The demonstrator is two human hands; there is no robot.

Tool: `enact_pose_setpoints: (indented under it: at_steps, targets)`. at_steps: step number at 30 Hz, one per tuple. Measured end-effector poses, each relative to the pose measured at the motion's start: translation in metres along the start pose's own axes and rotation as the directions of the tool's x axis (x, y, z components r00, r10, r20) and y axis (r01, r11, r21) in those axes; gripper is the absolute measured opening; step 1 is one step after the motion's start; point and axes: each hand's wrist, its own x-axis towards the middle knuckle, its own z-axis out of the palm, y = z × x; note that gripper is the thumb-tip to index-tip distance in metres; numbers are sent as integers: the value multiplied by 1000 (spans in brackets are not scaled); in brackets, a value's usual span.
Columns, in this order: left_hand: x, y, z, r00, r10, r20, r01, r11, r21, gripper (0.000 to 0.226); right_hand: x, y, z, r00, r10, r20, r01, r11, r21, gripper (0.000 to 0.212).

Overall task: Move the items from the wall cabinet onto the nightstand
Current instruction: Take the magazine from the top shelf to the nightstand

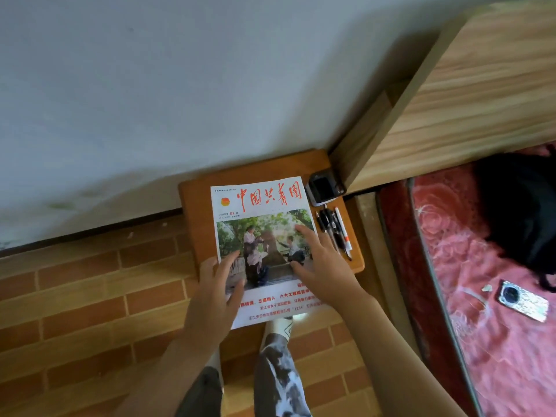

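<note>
The magazine [264,245] cover bears the large red title 中国共青团 across its far edge, with a red "01" beneath it at left. Near-edge red and blue lines are mostly illegible; "1234" can be read.

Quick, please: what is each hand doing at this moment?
Left hand: open, fingers flat on the magazine.
Right hand: open, fingers spread flat on the magazine.
</note>
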Motion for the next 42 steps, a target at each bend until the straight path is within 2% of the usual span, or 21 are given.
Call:
enact_pose_setpoints:
  at_steps: [7, 11, 14, 20, 24, 32, 42]
  targets:
    - [37, -37, 56, 1000, -26, 15, 25, 999, 38, 52, 56, 51, 30, 999, -8, 37, 8, 1000, 9, 78]
    - [49, -46, 78, 993, -28, 118, 15, 994, 107, 63, 69, 68, 43, 999, 4, -32, -4, 1000, -14, 73]
    - [56, -50, 90, 990, -8, 138, -28, 966, 257, 62, 69, 75, 51, 997, -7, -76, -5, 989, -147, 65]
    - [72, -50, 92, 974, 102, 203, -173, 912, 373, 64, 63, 86, 62, 998, -60, -4, 59, 989, -133, 69]
    - [86, -57, 89, 953, 125, 277, -241, 868, 434, 72, 67, 90, 73, 988, -156, 19, 156, 972, -178, 70]
    - [85, -67, 97, 940, 122, 317, -262, 853, 450, 73, 73, 104, 94, 972, -233, -22, 221, 947, -235, 69]
    - [86, -60, 104, 942, 108, 319, -247, 865, 436, 76, 71, 117, 87, 971, -237, -27, 225, 946, -233, 68]
